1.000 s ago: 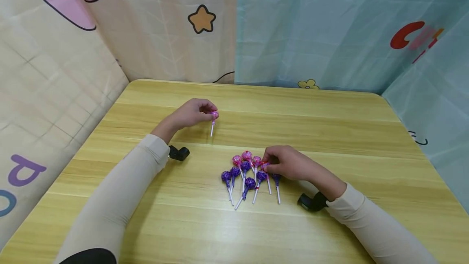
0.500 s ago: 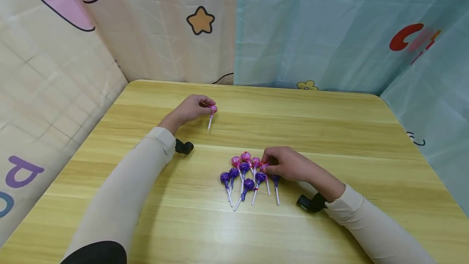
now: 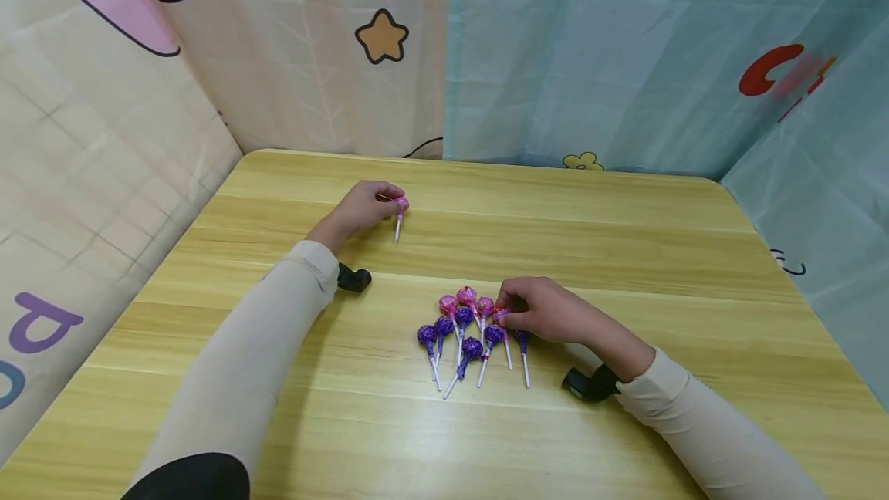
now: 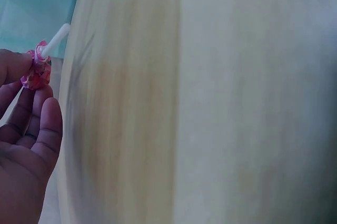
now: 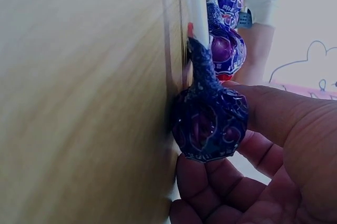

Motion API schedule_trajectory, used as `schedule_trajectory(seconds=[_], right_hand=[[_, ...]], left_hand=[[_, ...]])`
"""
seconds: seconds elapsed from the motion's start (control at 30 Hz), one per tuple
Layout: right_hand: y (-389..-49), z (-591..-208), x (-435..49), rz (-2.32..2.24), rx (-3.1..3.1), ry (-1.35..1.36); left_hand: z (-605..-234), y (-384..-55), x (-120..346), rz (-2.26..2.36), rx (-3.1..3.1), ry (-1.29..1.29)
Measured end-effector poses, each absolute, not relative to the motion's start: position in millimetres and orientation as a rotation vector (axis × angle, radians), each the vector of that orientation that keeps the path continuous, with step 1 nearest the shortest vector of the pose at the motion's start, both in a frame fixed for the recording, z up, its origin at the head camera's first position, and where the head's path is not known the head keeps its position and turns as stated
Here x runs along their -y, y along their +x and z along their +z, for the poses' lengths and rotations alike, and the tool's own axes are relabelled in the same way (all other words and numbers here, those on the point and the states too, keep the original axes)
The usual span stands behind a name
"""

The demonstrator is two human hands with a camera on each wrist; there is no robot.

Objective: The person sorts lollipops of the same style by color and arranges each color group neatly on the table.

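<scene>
Between the thumb and fingertips of the left hand (image 3: 363,205) there's a pink pop (image 3: 402,204), pinched by its wrapped head, with the white stick poking out free of the grip. That hand is well ahead of the right hand (image 3: 545,311) and off to its left, out toward the far part of the bench (image 3: 625,245). The right hand's down at the pile, thumb and finger pinching a second pink pop (image 3: 499,318), stick pointing back toward the person. Just left of that grip you've got three more pink pops (image 3: 467,296), bunched up close. Then there are five purple pops (image 3: 471,349), also left of the right hand, one of them in among the pink ones and the others mostly nearer the person, sticks running roughly toward the person. A sixth purple one (image 5: 209,124) lies just on the near side of the right thumb, head partly hidden by the hand from above; the right wrist view has it big up front, covering the fingertips, so you can't tell much about the grip from there. Each arm's in a beige sleeve, left (image 3: 243,346) and right (image 3: 715,423), with a black gadget at each wrist, left (image 3: 356,279) and right (image 3: 586,384). Beyond both hands, past the bench's far edge, hang a cream curtain (image 3: 312,83) and a blue curtain (image 3: 590,45).
</scene>
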State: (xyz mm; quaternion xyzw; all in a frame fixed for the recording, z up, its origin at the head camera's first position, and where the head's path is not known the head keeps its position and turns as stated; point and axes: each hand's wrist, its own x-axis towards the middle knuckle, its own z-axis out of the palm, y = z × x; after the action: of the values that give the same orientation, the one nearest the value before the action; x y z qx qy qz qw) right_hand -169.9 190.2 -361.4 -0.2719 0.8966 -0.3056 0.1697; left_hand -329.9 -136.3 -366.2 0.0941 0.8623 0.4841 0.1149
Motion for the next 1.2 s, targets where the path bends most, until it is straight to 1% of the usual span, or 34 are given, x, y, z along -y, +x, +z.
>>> schedule_trajectory(seconds=[0.23, 0.57, 1.2], right_hand=[[-169.8, -361.0, -190.6, -0.876, -2.54, -0.764], [-169.6, -360.4, -191.0, -0.867, -2.549, -0.758], [-169.7, -361.2, -191.3, -0.877, -2.542, -0.741]], left_hand=[[-369.1, -331.7, 134.7, 1.428, -2.542, 0.204], [-370.4, -329.6, 134.7, 1.332, -2.614, 0.245], [-370.5, -327.5, 132.4, 1.31, -2.637, 0.22]])
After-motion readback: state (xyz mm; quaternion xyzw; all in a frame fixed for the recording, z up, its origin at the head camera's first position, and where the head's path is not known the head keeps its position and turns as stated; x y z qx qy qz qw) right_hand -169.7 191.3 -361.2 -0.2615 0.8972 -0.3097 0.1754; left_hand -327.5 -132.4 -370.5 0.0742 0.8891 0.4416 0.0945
